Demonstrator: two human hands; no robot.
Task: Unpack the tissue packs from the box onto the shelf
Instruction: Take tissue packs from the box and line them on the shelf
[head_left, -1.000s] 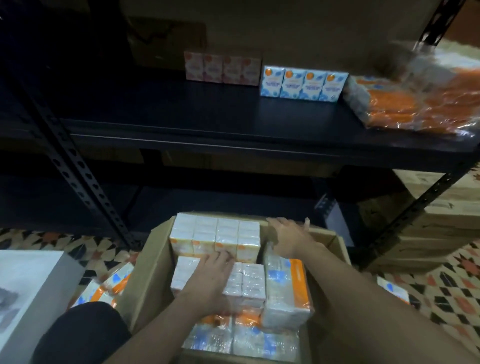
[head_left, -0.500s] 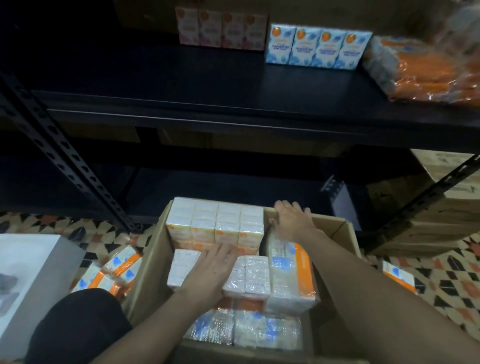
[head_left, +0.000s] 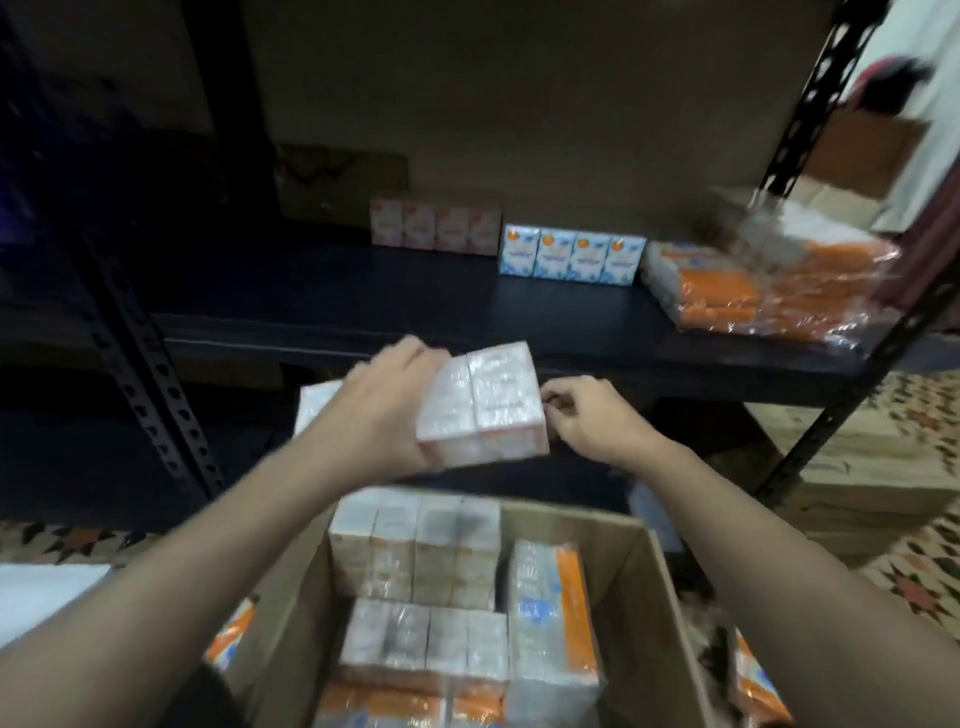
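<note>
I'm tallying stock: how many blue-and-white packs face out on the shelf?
4 blue-and-white packs, side by side in one row on the shelf, between the pink packs and the orange bundle; any behind them would be hidden.

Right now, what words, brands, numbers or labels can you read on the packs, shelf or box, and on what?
None readable; the frame is motion-blurred.
On the tissue pack in the left hand: print blurred.
Blue-and-white packs on the shelf: orange round logo, words too small.
Pink packs beside them: blurred.
Orange-wrapped bundles: blurred.
Cardboard box: no print visible.
</note>
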